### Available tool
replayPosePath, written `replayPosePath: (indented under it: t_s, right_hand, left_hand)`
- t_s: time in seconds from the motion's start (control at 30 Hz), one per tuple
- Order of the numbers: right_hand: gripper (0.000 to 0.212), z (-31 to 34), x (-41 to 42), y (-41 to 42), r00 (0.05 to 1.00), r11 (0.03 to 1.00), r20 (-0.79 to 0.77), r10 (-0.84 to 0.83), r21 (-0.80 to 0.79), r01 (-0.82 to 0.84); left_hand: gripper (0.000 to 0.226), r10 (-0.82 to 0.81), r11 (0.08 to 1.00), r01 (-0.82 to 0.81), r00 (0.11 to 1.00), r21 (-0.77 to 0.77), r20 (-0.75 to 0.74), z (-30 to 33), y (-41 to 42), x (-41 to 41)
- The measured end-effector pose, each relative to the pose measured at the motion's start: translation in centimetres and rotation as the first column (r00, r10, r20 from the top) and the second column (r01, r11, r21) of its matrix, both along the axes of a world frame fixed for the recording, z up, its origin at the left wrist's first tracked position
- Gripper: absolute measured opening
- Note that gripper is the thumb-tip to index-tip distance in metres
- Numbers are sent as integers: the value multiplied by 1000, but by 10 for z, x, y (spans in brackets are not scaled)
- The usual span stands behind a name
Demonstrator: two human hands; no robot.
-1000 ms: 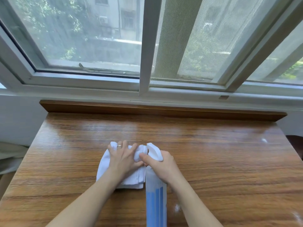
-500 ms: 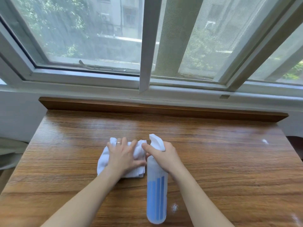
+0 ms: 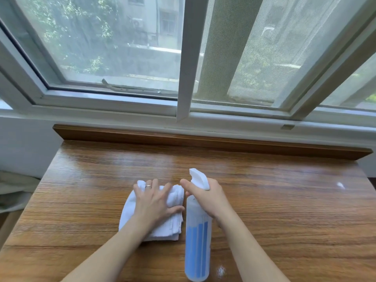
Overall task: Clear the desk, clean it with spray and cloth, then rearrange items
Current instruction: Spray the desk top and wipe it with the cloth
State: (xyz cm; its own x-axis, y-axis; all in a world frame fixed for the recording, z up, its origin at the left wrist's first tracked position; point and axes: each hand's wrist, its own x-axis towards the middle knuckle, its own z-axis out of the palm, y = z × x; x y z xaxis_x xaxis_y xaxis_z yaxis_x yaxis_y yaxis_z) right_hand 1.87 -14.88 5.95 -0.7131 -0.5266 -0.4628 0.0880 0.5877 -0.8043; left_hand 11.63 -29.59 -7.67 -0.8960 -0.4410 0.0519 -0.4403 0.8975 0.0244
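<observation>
A folded white cloth (image 3: 130, 210) lies on the wooden desk (image 3: 284, 210) near its middle. My left hand (image 3: 155, 202) rests on the cloth with fingers spread and a ring on one finger. Just to the right stands a spray bottle (image 3: 197, 249) with a white trigger head and blue liquid. My right hand (image 3: 209, 197) grips its neck, with the index finger stretched toward the trigger. The nozzle points away from me, toward the window.
A raised wooden ledge (image 3: 203, 140) runs along the desk's far edge under a white window frame (image 3: 183, 110). Small wet spots (image 3: 220, 270) shine on the desk near the bottle and at the right (image 3: 340, 185). Pale fabric (image 3: 12, 192) lies left of the desk.
The bottle has come more upright and further into view, and both hands sit slightly farther from me on the desk. My left hand stays on the cloth.
</observation>
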Motion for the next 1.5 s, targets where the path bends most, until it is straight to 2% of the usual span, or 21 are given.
replayPosePath:
  t_s: [0.07,0.2,0.33,0.43,0.47,0.53,0.7,0.83,1.0,1.2,1.3,1.4,1.5]
  right_hand:
    - [52,-3,-1,-1,1000,1000,18,-14,12,14]
    - [43,-4,-2,-2,1000,1000,25,7,4,-7]
    - [23,-5,-1,-2,999,999,33,31,-20,-30]
    - [60,-7,1,0,999,999,43,32,-42,-30]
    - [66,-6,1,0,998,998,43,37,-43,-35]
    - [64,-5,1,2,998,998,48,38,-51,-35]
    - [36,-5,-5,5,1000,1000,-1,13,-8,-13]
    - [53,-3,-7,1,1000,1000,-9,7,-18,-7]
    - [41,-6,-11,-3,1000,1000,-7,4,-2,-4]
    - [40,-9,-15,-7,1000,1000,2,-5,4,5]
    - [40,-9,-19,-7,1000,1000,27,-12,-9,13]
    - [52,-9,-21,-8,999,1000,39,-12,-17,13]
    - [46,-13,-23,-7,999,1000,37,-8,-5,8]
  left_hand:
    - [73,-12,1000,12,999,0,-31,0,-7,-9]
    - [69,-15,1000,16,996,14,-83,1,-22,-36]
    - [76,22,1000,-21,998,14,-52,2,-40,-69]
    - [82,54,999,-54,998,-3,21,2,-51,-88]
    - [84,59,998,-59,998,-1,34,3,-53,-91]
    - [86,68,998,-69,996,5,56,3,-55,-94]
    - [97,43,997,-50,992,53,119,10,-45,-80]
    - [97,34,995,-36,999,95,25,6,-34,-58]
    - [86,31,999,-30,999,37,-26,-3,-27,-43]
    - [68,-23,1000,22,993,-15,-112,-7,-39,-61]
    - [69,-102,994,96,987,-48,-125,-12,-50,-71]
    - [69,-139,989,131,980,-61,-139,-11,-59,-82]
    - [68,-121,991,114,986,-64,-111,-5,-67,-100]
